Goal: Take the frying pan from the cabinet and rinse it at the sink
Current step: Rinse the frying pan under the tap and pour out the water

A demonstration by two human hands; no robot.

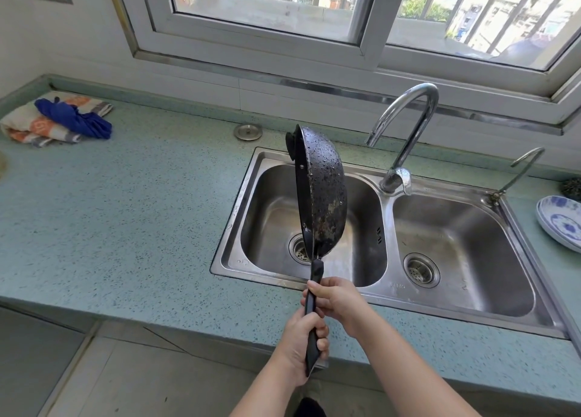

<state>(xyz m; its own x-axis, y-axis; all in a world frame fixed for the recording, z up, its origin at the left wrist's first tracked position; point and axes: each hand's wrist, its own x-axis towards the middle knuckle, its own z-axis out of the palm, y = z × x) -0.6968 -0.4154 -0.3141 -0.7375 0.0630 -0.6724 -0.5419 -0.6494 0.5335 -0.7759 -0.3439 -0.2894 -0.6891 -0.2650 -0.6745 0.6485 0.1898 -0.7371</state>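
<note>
A black frying pan (323,193) stands on edge above the left basin of a steel double sink (385,228), its worn underside facing right and beaded with water drops. Its black handle points down toward me. My left hand (303,344) grips the lower end of the handle. My right hand (336,300) holds the handle just above it, over the sink's front rim. The chrome tap (405,130) arches behind the pan, with its spout to the pan's right; no water runs from it.
A green speckled counter (125,212) surrounds the sink. Folded cloths with a blue rag (56,119) lie at the far left. A metal sink plug (247,131) rests behind the sink. A blue-patterned dish (562,221) and a thin second tap (518,171) are at the right. A window runs along the back.
</note>
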